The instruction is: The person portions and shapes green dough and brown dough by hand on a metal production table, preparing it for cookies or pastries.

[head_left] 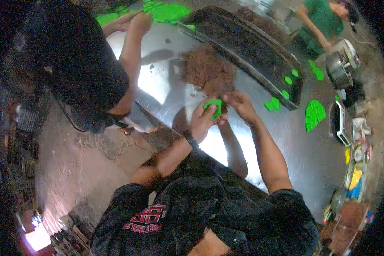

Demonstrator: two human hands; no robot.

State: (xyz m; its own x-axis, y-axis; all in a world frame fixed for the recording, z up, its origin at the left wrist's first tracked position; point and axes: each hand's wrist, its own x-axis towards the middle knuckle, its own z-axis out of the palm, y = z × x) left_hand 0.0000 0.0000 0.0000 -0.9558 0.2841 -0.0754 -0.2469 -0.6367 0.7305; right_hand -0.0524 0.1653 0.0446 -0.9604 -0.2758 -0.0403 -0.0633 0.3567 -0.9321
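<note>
My left hand is closed around a bright green piece, with the thumb pressed on it. Just to the right, my right hand is raised with its fingers bent beside the piece; whether its fingertips hold anything cannot be made out. A brown crumbly heap lies on the shiny metal table beyond both hands. Further green pieces lie on the right, among them a ribbed fan-shaped one and a small ragged one.
A long dark tray crosses the back of the table. At the left a co-worker in a dark cap leans in, arms near green pieces. Another person in green is near a metal pot at the upper right.
</note>
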